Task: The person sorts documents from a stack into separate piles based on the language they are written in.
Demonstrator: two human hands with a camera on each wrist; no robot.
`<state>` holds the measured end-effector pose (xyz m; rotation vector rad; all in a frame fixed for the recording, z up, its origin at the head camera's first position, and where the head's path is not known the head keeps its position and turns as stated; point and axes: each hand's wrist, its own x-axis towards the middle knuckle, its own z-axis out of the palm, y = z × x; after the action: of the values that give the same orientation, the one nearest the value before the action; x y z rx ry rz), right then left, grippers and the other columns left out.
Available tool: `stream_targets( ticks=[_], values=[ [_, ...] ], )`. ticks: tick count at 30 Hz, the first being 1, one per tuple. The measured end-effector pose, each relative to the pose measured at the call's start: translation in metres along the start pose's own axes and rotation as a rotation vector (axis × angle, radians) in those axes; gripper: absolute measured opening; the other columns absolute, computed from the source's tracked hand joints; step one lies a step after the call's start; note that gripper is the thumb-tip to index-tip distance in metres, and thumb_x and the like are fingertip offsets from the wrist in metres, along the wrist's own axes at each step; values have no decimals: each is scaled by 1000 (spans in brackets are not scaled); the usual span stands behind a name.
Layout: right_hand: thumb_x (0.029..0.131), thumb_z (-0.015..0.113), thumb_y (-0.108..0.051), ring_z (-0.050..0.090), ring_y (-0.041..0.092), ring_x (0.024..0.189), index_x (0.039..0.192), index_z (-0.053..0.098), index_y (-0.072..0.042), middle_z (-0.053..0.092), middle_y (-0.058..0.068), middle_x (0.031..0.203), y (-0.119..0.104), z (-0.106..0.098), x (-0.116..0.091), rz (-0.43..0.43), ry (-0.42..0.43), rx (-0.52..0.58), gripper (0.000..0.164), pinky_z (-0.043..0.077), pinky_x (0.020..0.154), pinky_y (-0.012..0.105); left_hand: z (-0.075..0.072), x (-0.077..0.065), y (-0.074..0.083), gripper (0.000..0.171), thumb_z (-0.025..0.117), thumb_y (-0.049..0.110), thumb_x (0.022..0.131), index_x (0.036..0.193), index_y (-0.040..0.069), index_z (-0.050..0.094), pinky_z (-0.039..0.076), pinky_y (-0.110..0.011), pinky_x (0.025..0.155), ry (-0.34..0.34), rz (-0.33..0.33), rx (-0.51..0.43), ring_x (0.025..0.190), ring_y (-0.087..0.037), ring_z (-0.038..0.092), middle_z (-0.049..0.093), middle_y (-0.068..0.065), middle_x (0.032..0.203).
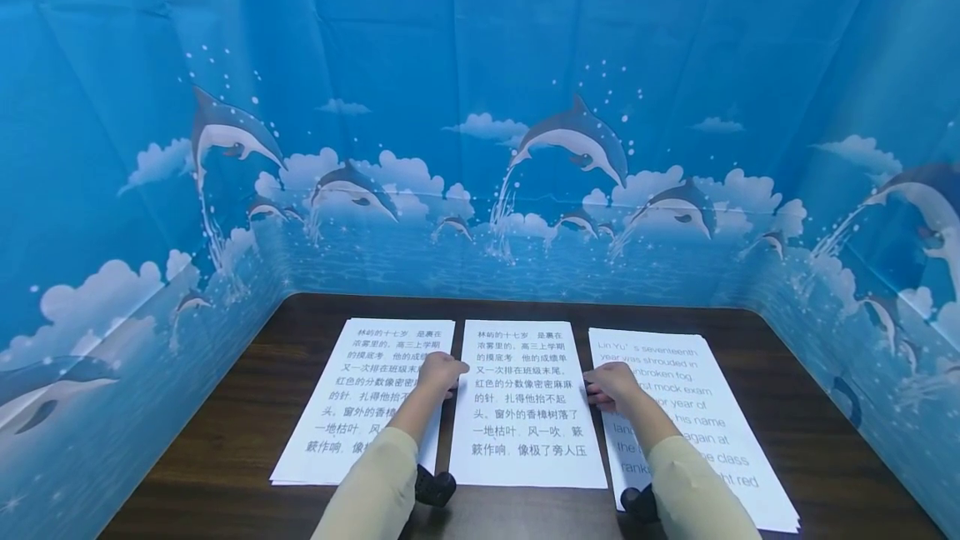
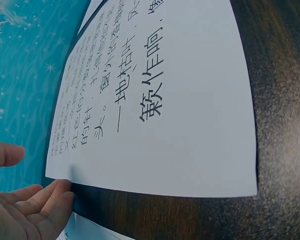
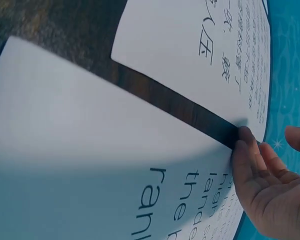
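Observation:
Three paper stacks lie side by side on a dark wooden table. The middle stack [image 1: 525,407], printed with Chinese text, has a hand at each long side. My left hand [image 1: 440,373] is at its left edge, fingertips right at the paper's side and thumb held apart in the left wrist view. At the opposite edge is my right hand [image 1: 613,386], its fingertips close to the paper and its thumb raised away. The left forearm overlaps the left stack [image 1: 322,432], also in Chinese; the right one covers part of the English-text stack [image 1: 738,448].
Narrow strips of the wooden table [image 1: 217,423] separate the stacks. A blue curtain [image 1: 420,40] printed with dolphins and clouds encloses the table's back and sides. Black wrist-worn devices [image 1: 435,488] sit at both sleeves.

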<state>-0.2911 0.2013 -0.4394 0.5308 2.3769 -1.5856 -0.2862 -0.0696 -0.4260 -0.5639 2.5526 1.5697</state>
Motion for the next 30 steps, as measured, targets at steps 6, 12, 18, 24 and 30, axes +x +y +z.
stream_targets(
  ticks=[6,12,18,24,30],
  values=[
    [80,53,-10,59,22,63,107,46,9,57,16,78,-2,2,-1,28,6,56,34,49,57,30,3,3,-1,27,60,11,74,95,-5,53,48,-26,54,19,-31,-42,77,-29,57,54,-14,84],
    [81,53,-10,57,20,62,109,44,11,57,15,78,0,3,-1,58,18,84,36,48,55,27,5,7,-6,26,58,7,73,95,-6,53,50,-31,59,28,-32,-127,74,-25,56,53,-15,85],
    [80,54,-11,52,14,56,101,51,10,56,12,73,2,5,-2,65,40,67,29,45,52,23,4,6,-9,26,54,1,73,97,-7,52,49,-29,57,18,9,-197,69,-21,54,52,-14,80],
    [78,56,-12,49,14,56,89,57,5,53,10,70,6,9,-1,50,31,-11,20,43,51,22,9,7,-13,21,52,-1,71,90,-7,58,49,-28,56,-4,37,-146,67,-21,52,52,-12,76],
    [75,58,-10,47,14,55,87,57,6,51,10,68,10,11,-1,2,19,-41,20,42,49,22,10,8,-17,18,55,0,69,84,-5,61,49,-28,54,-27,65,-87,64,-20,51,52,-10,72]
  ],
)
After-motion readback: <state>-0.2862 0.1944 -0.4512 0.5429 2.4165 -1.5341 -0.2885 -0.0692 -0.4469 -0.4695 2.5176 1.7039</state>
